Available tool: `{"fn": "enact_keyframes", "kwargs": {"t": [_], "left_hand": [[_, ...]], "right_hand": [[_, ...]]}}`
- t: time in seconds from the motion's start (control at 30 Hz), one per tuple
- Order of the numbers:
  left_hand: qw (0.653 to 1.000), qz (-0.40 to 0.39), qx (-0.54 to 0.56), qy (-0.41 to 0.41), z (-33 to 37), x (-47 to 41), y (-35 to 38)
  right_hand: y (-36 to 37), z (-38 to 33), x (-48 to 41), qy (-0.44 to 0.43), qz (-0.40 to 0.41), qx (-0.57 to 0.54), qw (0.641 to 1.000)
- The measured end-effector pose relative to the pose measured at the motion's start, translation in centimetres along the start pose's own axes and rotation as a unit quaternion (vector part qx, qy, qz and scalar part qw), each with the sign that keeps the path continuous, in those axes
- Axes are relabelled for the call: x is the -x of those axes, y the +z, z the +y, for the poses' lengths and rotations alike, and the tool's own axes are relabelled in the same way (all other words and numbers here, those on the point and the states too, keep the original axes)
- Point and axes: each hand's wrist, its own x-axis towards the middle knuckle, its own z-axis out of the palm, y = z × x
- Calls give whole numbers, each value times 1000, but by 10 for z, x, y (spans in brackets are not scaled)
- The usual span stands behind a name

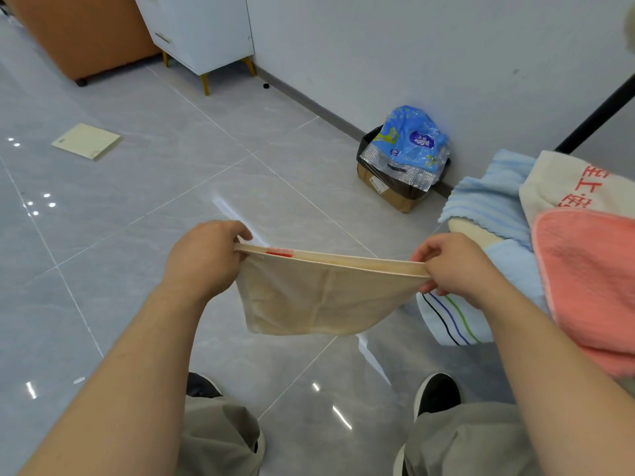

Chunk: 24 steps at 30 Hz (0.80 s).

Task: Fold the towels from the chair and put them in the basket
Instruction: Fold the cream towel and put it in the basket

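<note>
A beige towel [319, 297] with a small red tag hangs doubled over in the air above the floor. My left hand [202, 259] pinches its top left corner. My right hand [457, 266] pinches the top right corner, and the upper edge is stretched taut between them. To the right lies a pile of more towels: a coral pink towel [591, 280], a cream towel with red characters [577, 183], a light blue towel [494, 190] and a white towel with coloured stripes [450, 321]. The chair under them is mostly hidden. No basket is in view.
A cardboard box [388, 194] holding a blue plastic pack [412, 142] stands by the wall. A pale booklet [86, 140] lies on the tiled floor at left. A white cabinet [199, 29] and a brown piece of furniture [79, 32] stand at the back. My shoes show below.
</note>
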Motion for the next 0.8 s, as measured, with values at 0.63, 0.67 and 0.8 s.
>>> {"fn": "enact_keyframes", "kwargs": {"t": [0.63, 0.67, 0.8], "left_hand": [[914, 50, 374, -148, 11, -4, -12], [917, 50, 369, -142, 12, -4, -12], [923, 56, 358, -128, 15, -2, -13]], "right_hand": [[-6, 0, 9, -118, -69, 65, 988], [-5, 1, 8, -112, -69, 55, 990], [-4, 3, 3, -102, -57, 11, 993]]}}
